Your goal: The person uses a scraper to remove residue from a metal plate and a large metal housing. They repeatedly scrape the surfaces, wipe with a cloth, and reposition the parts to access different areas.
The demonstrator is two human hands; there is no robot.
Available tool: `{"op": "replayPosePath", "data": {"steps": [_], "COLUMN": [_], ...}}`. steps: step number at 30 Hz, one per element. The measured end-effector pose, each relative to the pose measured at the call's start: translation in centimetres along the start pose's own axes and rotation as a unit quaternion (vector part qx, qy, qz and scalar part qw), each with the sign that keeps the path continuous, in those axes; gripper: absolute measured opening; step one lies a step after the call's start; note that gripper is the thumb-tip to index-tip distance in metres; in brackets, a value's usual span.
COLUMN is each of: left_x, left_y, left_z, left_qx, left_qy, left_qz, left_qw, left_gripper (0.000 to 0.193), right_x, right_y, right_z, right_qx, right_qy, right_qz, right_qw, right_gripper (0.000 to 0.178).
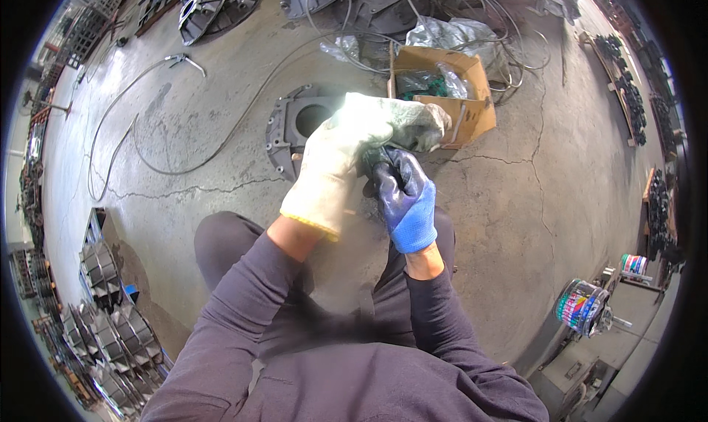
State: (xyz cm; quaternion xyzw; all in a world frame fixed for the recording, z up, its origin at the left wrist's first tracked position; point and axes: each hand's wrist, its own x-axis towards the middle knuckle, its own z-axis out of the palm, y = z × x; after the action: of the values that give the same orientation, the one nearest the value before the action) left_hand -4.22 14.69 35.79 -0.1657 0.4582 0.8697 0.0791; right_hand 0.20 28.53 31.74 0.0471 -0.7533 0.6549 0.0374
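Note:
My left hand (354, 130) wears a cream work glove with a yellow hem and reaches across in front of me, its dirty fingers curled to the right. Just below it, my right hand (404, 193), in a blue glove with a dark coated palm, has its fingers bent closed against the underside of the left glove. Whatever lies between the two hands is hidden. Partly behind the left hand, a round grey metal housing (280, 130) with a large central hole lies on the floor. Beyond the hands stands an open cardboard box (476, 119) holding clear plastic bags and green pieces.
A thin hose (214, 156) loops over the cracked concrete floor, ending in an air gun (181, 57). More metal housings (214, 16) sit at the far side. Stacked metal parts (110, 326) stand at left, and a colourful bucket (579, 308) on equipment at right.

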Motion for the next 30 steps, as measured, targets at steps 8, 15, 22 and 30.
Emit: {"op": "replayPosePath", "data": {"steps": [8, 15, 22, 30], "left_x": [-1.1, 1.5, 2.2, -0.1], "left_y": [0.6, 5.5, 1.3, 1.5], "left_z": [-1.4, -7.5, -9.2, -9.1], "left_qx": [-0.065, 0.761, 0.318, 0.213], "left_qy": [-0.115, 0.194, 0.065, -0.003], "left_qz": [0.056, 0.382, 0.234, 0.063], "left_qw": [0.99, 0.487, 0.916, 0.975], "left_gripper": [0.021, 0.022, 0.023, 0.025], "right_x": [-0.8, -3.8, -2.5, -1.6], "right_y": [-1.5, -6.2, -5.7, -4.4], "right_z": [1.1, 0.5, 1.1, 1.0], "right_qx": [-0.043, 0.146, 0.173, 0.162], "right_qy": [0.006, -0.008, 0.012, -0.001], "right_qz": [-0.053, 0.223, 0.207, 0.217], "right_qw": [0.998, 0.964, 0.963, 0.963], "right_gripper": [0.029, 0.027, 0.031, 0.027]}}
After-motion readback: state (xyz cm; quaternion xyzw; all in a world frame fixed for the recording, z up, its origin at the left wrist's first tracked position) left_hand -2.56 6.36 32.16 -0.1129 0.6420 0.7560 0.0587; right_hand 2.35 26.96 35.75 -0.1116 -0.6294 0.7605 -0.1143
